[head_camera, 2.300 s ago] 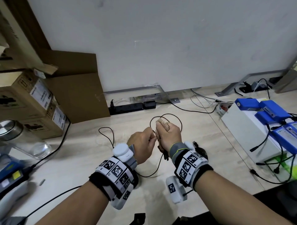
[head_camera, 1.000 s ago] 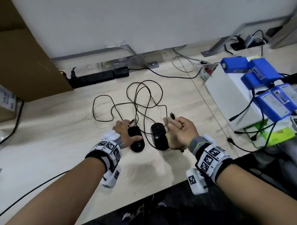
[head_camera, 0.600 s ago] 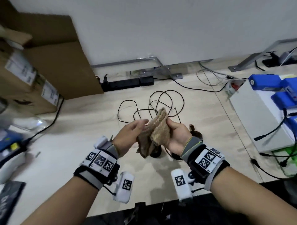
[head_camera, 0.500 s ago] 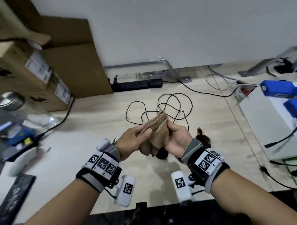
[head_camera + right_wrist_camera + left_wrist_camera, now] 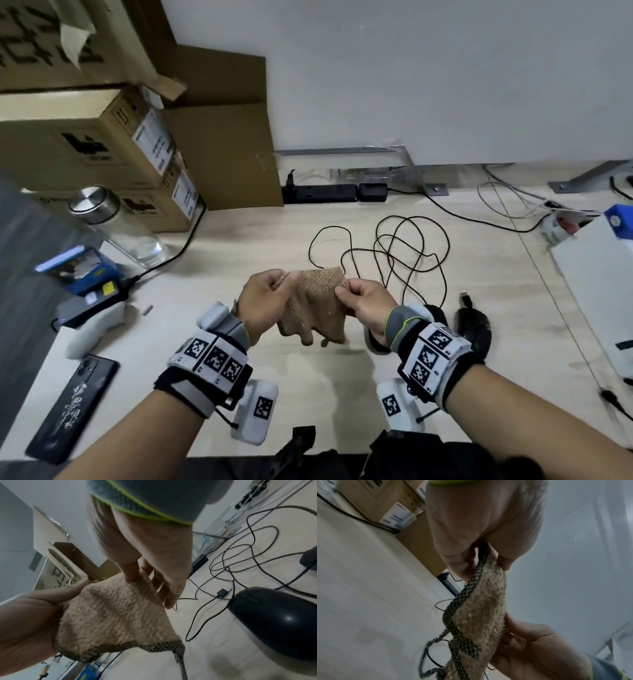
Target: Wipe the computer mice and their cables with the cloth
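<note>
A person is standing at a light wooden desk [image 5: 239, 246], seen from above, both forearms reaching forward with marker-covered bands on the wrists. The left hand [image 5: 265, 301] and the right hand [image 5: 364, 301] are holding a fuzzy tan cloth [image 5: 317, 305] up in the air between them, above the desk. Each hand is pinching an upper corner of the cloth between thumb and fingers, so the fabric is hanging down below them in loose folds. In the left wrist view the cloth's edge is showing a dark checked trim, with a frayed strand dangling from it.

Just right of the cloth, partly hidden behind the right wrist, two black computer mice are lying on the desk: one mouse [image 5: 436, 313] is almost covered by the wristband, and the other mouse [image 5: 474, 330] is sitting just beyond it. Behind the cloth, toward the wall, the mouse cables [image 5: 407, 253] are lying in tangled black loops on the desk, with a USB plug [image 5: 464, 297] resting near the farther mouse.

Far left of the cloth, cardboard boxes [image 5: 102, 144] are stacked, with a glass jar [image 5: 116, 229] in front of them. A black power strip [image 5: 322, 193] is lying behind the cables at the wall.
</note>
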A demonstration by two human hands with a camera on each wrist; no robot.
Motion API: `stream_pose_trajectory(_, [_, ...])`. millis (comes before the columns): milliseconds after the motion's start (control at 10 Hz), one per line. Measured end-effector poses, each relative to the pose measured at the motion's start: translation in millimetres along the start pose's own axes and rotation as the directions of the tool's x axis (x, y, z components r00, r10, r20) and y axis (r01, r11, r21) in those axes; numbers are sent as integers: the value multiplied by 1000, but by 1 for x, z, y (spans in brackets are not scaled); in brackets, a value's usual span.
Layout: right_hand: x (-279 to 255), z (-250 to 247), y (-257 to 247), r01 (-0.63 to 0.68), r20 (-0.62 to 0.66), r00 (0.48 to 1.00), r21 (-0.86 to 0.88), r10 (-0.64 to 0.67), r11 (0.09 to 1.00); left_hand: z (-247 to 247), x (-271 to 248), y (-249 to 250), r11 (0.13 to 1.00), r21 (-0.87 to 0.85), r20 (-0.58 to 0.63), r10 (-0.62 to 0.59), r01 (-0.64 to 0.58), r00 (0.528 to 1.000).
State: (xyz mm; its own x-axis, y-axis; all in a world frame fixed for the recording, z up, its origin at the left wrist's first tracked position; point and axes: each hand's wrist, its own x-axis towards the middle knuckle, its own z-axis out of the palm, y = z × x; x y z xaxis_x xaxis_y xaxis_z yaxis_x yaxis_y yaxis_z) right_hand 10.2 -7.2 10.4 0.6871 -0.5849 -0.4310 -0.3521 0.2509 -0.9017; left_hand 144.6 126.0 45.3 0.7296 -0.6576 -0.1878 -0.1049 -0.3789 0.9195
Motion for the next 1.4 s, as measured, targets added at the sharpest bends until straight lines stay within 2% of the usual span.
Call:
stream_pose_trajectory(100, [2, 10, -4, -2, 40, 999, 75, -1, 997, -16, 6, -12, 997, -29, 12, -77, 78, 997])
stream_pose_trajectory(200, [4, 24, -6, -57, 73, 996, 185, 44, 981, -25, 8, -26, 962, -184, 91, -188, 202, 978])
stream_pose_trajectory(300, [8, 33, 7, -117, 79, 991, 86, 110, 989, -27, 9, -40, 924, -252, 146, -258, 288, 955])
stream_pose_trajectory(400, [9, 38, 27, -180, 55, 982, -12, 180, 984, -32, 10, -54, 900, -221, 209, -333, 376, 920])
stream_pose_trajectory(500, [6, 42, 47, -204, 38, 976, -164, 213, 965, -36, 12, -79, 921, 67, 170, -391, 385, 905])
stream_pose_trajectory(600, [0, 43, 65, -187, -3, 973, -589, 229, 786, -42, 8, -111, 824, 461, 152, -438, 328, 886])
stream_pose_trajectory(700, [-14, 40, 83, -167, -103, 985, -789, 142, 591, -43, -6, -129, 699, 709, 220, -343, 92, 913])
stream_pose_trajectory(800, [-25, 40, 101, 25, 5, 999, -874, -42, 486, -38, -19, -139, 622, 739, 397, -92, -259, 913])
stream_pose_trajectory(900, [-34, 41, 110, 255, 228, 967, -892, -115, 374, -26, -30, -143, 557, 701, 552, -28, -445, 833])
stream_pose_trajectory(1000, [-38, 41, 118, 321, 316, 947, -907, -63, 272, -25, -42, -155, 441, 701, 637, -35, -560, 770])
stream_pose_trajectory(1100, [-44, 32, 131, 292, 302, 953, -934, 16, 206, -34, -44, -172, 339, 750, 633, -118, -568, 765])
stream_pose_trajectory(1200, [-52, 30, 137, 280, 292, 954, -949, 71, 145, -41, -45, -182, 343, 735, 642, -76, -585, 763])
stream_pose_trajectory(1300, [-51, 28, 132, 277, 287, 957, -944, 31, 177, -45, -39, -177, 383, 705, 662, -56, -597, 747])
stream_pose_trajectory(1400, [-41, 25, 116, 268, 267, 963, -942, -34, 202, -47, -22, -160, 394, 740, 614, -64, -546, 787])
